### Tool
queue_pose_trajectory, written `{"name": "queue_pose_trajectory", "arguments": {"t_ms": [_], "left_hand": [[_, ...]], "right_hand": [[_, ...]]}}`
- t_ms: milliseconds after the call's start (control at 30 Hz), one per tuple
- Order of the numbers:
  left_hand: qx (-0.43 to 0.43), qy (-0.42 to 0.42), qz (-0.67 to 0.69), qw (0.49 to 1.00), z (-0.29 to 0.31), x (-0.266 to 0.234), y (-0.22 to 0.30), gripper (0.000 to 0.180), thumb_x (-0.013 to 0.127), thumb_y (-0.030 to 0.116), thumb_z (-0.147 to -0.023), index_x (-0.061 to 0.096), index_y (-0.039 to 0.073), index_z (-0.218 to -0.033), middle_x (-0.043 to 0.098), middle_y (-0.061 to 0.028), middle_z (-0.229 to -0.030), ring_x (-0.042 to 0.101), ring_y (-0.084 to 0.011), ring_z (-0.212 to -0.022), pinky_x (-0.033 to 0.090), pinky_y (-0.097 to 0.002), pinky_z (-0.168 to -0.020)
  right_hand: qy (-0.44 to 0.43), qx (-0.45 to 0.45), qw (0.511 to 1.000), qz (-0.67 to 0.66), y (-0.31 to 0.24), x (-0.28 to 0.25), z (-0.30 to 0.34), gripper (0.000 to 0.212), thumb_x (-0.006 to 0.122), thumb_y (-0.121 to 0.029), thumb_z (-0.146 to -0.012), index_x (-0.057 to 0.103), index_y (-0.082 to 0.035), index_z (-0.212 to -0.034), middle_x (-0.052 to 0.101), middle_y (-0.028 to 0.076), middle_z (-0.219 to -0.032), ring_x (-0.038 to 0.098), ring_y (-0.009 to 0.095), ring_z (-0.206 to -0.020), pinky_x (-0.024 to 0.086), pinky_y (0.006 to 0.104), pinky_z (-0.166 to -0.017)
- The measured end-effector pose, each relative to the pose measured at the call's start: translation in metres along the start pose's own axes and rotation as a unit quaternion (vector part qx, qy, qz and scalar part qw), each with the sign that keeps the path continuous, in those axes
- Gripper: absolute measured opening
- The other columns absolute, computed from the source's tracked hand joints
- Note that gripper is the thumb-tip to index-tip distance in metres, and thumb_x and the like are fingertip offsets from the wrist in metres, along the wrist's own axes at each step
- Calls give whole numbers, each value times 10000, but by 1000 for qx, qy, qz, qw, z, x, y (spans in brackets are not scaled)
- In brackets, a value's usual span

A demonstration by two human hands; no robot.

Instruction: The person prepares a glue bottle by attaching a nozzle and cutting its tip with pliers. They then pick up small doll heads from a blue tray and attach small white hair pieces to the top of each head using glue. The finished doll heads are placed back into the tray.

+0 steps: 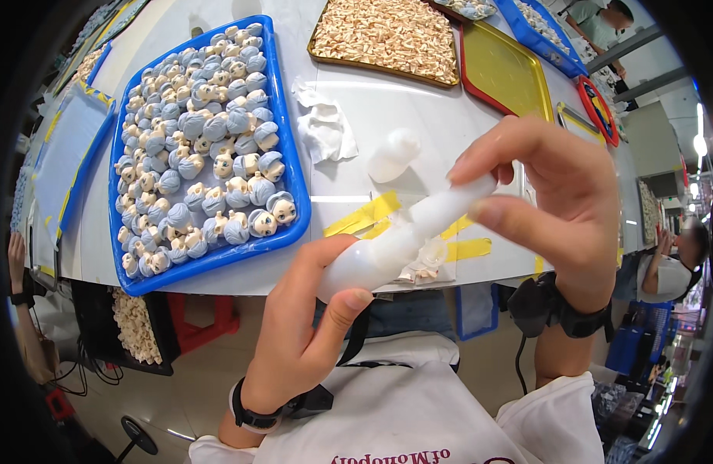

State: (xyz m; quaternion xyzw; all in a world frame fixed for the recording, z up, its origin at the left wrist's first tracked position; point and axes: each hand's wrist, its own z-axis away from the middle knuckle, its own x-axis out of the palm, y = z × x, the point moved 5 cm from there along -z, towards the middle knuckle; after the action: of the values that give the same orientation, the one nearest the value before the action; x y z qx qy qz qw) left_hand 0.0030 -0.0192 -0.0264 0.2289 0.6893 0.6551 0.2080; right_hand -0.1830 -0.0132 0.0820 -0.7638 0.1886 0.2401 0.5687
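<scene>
Right hand [565,185], raised close to the camera, pinches the narrow end of a translucent white bottle-shaped object [407,236] between thumb and index finger, while the left hand [298,325] grasps its rounded end in curled fingers. The object slants upward from the left fingers to the right ones, over the near edge of a white surface [395,104]; whether it is one piece or two cannot be told. Below the fingers, black wrist straps [256,417] circle both wrists and a white shirt [387,417] covers the person's front.

Under the object, between the two sets of fingers, yellow tape strips [470,248] lie near a small clear plastic piece [432,254]. A second translucent white bottle [395,155] sits just beyond, left of the right fingertips. To the left of the left fingers, a blue tray [289,127] carries rows of small doll heads [221,166] with grey-blue hair, a crumpled white tissue [325,127] beside it.

Farther past the fingers, a gold-rimmed tray [387,72] brims with small cream pieces [383,35], next to a yellow tray [503,66] with a red edge. Well beyond the right fingers, a person in white [666,274] appears at the far right.
</scene>
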Motion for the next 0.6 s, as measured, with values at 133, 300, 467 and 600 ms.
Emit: {"name": "queue_pose_trajectory", "arguments": {"t_ms": [133, 300, 467, 600], "left_hand": [[19, 11, -36, 999, 3, -2, 5, 319, 555, 188, -892, 479, -27, -1114, 577, -156, -939, 574, -220, -787, 462, -292, -686], [44, 2, -101, 994, 4, -3, 15, 311, 574, 151, -872, 482, -28, -1109, 564, -169, -951, 569, -269, -786, 468, -312, -691], [103, -23, -124, 987, 2, 2, 28, 316, 605, 94, -836, 488, -24, -1105, 556, -172, -939, 558, -296, -776, 464, -320, -683], [132, -15, -122, 984, 2, 6, 27, 322, 614, 70, -823, 491, -16, -1108, 553, -169, -931, 555, -297, -754, 461, -326, -674]], "right_hand": [[-44, -45, 994, 88, -9, 12, 0, 187, 678, -60, -675, 634, 2, -846, 624, 74, -792, 514, 144, -673, 364, 250, -589], [-78, -78, 964, 243, -21, 17, 2, 280, 735, -197, -667, 633, 0, -838, 620, 82, -759, 522, 164, -634, 384, 263, -557], [-36, -11, 984, 174, -23, 14, 16, 379, 748, -298, -649, 626, 6, -841, 619, 88, -756, 547, 180, -632, 401, 265, -564], [-8, -45, 985, 169, -21, 16, 16, 371, 751, -304, -648, 620, 1, -814, 615, 77, -719, 541, 159, -586, 390, 255, -521]]}}
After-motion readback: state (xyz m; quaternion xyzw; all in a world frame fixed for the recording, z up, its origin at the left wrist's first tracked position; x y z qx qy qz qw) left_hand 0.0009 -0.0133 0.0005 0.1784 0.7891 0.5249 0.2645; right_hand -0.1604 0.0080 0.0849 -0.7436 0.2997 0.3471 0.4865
